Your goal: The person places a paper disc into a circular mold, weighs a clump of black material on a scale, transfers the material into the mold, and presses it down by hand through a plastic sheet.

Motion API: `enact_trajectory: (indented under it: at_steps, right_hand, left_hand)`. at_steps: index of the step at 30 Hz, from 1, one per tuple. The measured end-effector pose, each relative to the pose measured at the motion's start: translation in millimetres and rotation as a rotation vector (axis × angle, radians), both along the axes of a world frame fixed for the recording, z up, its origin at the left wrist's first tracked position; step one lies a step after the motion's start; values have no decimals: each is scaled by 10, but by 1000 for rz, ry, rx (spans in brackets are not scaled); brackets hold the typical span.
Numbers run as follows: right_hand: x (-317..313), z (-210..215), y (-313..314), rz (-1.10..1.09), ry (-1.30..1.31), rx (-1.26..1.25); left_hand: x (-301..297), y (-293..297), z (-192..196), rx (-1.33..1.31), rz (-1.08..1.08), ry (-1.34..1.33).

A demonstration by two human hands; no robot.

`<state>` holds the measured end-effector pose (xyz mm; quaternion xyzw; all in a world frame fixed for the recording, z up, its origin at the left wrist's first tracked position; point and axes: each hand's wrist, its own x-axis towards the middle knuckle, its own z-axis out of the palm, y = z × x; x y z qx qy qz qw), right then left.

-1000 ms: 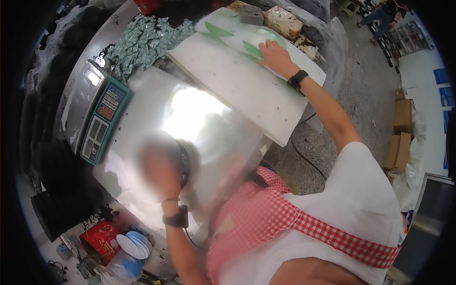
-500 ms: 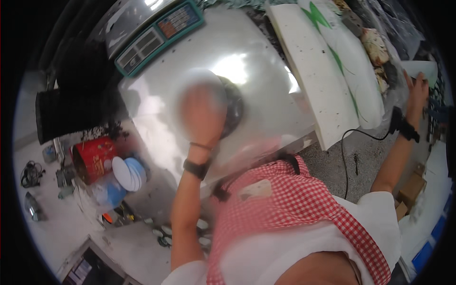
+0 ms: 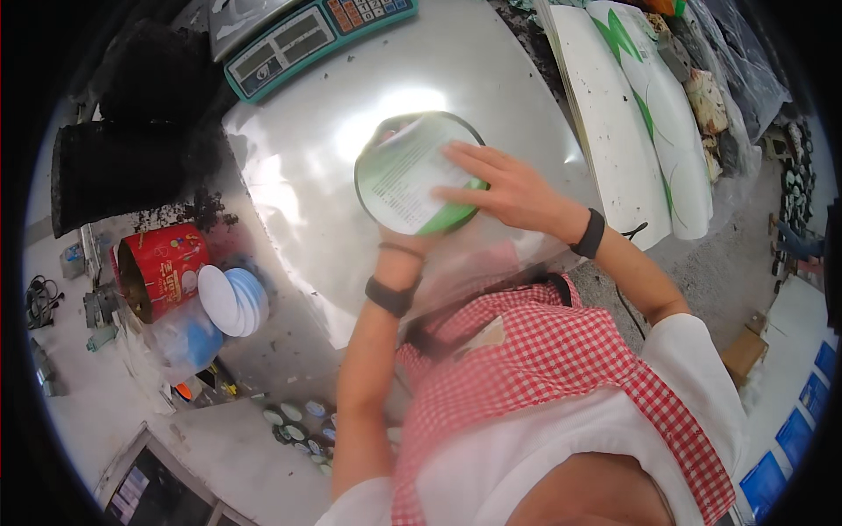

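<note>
A round, dark-edged disc (image 3: 361,195) is over the shiny metal table. A white and green printed sheet (image 3: 408,171) covers most of its top. My left hand (image 3: 399,238) reaches to the disc from the near side. Most of that hand is hidden under the disc and sheet, and a bit of finger appears to show at the far edge, so it seems to hold the disc from below. My right hand (image 3: 509,188) lies over the right side of the sheet, its fingers stretched out and apart, the tips touching the printed surface.
A teal-framed scale (image 3: 307,44) stands at the table's far left. White boards and a green-marked white sheet stack (image 3: 653,114) lie along the right. To the left are a black bin-like box (image 3: 114,180), a red tin (image 3: 167,267) and stacked white-blue discs (image 3: 232,302). Dark crumbs are scattered about.
My right hand has come from the far right, where it was at a pale sheet, to the disc. The printed sheet now covers the disc, and my left hand has shifted slightly right.
</note>
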<state>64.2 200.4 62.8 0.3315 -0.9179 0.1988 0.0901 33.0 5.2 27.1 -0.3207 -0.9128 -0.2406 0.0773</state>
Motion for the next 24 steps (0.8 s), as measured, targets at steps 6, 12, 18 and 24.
enact_trajectory:
  at_steps: [6,12,18,24]
  right_hand:
    - [-130,382,-101,-9,-269,91]
    - [-430,-245,-668,-296,-75,-137]
    - [-425,-215,-681,-287,-158,-106]
    - [-428,-228,-799,-195,-102,96]
  left_hand:
    - [6,-2,21,-312,136,18]
    - [37,-126,-209,-157,15,-321]
    - [54,-118,-59,736,284,-610]
    - [32,-96,71,1585,261,-755]
